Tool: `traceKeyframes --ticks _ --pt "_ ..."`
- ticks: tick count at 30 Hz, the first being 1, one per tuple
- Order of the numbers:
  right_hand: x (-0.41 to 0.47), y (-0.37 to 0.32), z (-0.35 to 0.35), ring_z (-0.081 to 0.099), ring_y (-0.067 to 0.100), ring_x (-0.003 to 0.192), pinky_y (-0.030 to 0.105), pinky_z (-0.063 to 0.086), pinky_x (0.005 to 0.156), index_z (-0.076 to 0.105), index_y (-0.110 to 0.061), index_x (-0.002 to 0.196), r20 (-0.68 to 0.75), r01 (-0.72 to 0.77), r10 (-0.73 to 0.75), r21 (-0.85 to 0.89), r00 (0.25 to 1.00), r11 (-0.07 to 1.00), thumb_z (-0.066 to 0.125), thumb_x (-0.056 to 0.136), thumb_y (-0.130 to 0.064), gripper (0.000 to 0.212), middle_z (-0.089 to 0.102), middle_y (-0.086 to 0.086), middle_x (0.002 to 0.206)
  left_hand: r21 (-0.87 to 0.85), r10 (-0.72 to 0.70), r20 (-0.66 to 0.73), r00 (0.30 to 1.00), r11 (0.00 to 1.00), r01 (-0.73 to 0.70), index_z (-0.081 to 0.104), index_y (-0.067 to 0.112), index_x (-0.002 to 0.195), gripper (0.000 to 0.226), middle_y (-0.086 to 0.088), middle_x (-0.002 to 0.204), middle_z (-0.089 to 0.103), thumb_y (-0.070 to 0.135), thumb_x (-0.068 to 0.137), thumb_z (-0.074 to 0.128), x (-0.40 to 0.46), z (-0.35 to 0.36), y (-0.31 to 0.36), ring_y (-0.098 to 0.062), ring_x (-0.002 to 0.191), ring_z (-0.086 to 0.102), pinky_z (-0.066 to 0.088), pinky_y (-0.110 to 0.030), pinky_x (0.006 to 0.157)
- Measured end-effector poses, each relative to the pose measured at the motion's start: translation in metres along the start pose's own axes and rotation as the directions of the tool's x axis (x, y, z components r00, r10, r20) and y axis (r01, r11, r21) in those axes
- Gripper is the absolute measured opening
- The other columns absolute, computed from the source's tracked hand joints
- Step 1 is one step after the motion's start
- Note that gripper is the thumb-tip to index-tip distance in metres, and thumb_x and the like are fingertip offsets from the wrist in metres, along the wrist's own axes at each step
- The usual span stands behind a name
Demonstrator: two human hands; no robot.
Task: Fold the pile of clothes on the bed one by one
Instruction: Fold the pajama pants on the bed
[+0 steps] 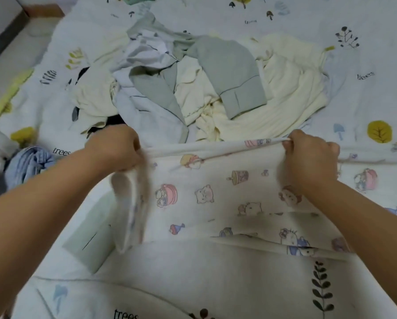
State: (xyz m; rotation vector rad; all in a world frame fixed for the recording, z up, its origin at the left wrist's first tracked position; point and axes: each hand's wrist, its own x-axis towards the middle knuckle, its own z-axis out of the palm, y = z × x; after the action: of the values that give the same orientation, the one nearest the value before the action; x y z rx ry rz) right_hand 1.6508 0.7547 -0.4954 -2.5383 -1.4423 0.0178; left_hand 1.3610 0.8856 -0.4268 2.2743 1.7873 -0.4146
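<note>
My left hand (117,148) and right hand (310,155) each pinch the top edge of the cartoon-print garment (215,196), stretched between them, hanging toward me. The unfolded pile (192,88) lies just beyond on the bed (365,54).

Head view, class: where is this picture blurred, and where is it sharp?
Head view: motion blur smears the left hand and the hanging edge of the cartoon-print garment; the right hand is slightly soft; the clothes pile looks sharper; lighting is even, without glare.
</note>
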Motion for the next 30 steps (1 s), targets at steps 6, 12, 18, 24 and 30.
traceKeyframes --ticks 6,12,18,24,30 --pt "-0.010 -0.016 0.014 0.041 0.038 0.118 0.054 0.025 0.099 0.047 -0.003 0.130 -0.030 -0.050 0.049 -0.046 0.998 0.998 0.052 0.089 -0.016 0.043 0.048 0.026 0.126 -0.184 -0.153 -0.335 0.930 0.978 0.095 0.049 0.001 0.116 0.039 -0.025 0.114 0.054 0.023 0.086 0.061 0.018 0.043 -0.022 -0.043 0.103 0.052 0.041 -0.047 0.082" --pt "-0.029 -0.019 0.023 0.028 0.030 0.132 0.061 0.017 0.105 0.030 -0.012 0.142 0.231 0.031 0.017 -0.201 0.973 0.979 0.057 0.089 -0.034 0.063 0.033 0.017 0.141 -0.341 -0.283 0.022 0.959 0.900 0.273 0.047 0.007 0.072 0.027 -0.003 0.063 0.048 0.026 0.085 0.061 0.011 0.097 -0.032 -0.029 0.074 0.056 0.032 -0.028 0.053" --pt "-0.071 -0.026 0.021 0.048 0.044 0.115 0.062 0.036 0.097 0.053 -0.003 0.124 0.091 0.188 -0.187 -0.003 0.978 0.982 0.073 0.074 -0.017 0.056 0.051 0.026 0.123 -0.593 -0.441 -0.275 0.854 0.777 0.211 0.047 0.003 0.095 0.033 -0.016 0.091 0.058 0.033 0.088 0.059 0.015 0.092 -0.035 -0.037 0.089 0.054 0.035 -0.038 0.068" --pt "-0.124 -0.021 0.027 0.065 0.034 0.087 0.049 0.052 0.080 0.070 -0.008 0.093 0.291 0.514 -0.482 -0.041 0.826 0.857 0.087 0.039 -0.043 0.066 0.065 0.016 0.098 -0.374 -0.379 0.110 0.919 0.841 0.391 0.054 0.003 0.086 0.048 -0.010 0.079 0.059 0.051 0.086 0.053 0.003 0.107 -0.037 -0.032 0.086 0.057 0.040 -0.034 0.068" --pt "-0.125 -0.036 0.025 0.065 0.029 0.060 0.036 0.056 0.052 0.068 -0.007 0.066 0.266 0.502 -0.476 -0.037 0.838 0.864 0.088 0.029 0.000 0.042 0.065 0.011 0.065 -0.596 -0.352 -0.235 0.906 0.788 0.152 0.042 0.010 0.079 0.032 0.002 0.066 0.044 0.029 0.081 0.067 -0.019 0.095 -0.045 -0.022 0.064 0.043 0.028 -0.032 0.052"
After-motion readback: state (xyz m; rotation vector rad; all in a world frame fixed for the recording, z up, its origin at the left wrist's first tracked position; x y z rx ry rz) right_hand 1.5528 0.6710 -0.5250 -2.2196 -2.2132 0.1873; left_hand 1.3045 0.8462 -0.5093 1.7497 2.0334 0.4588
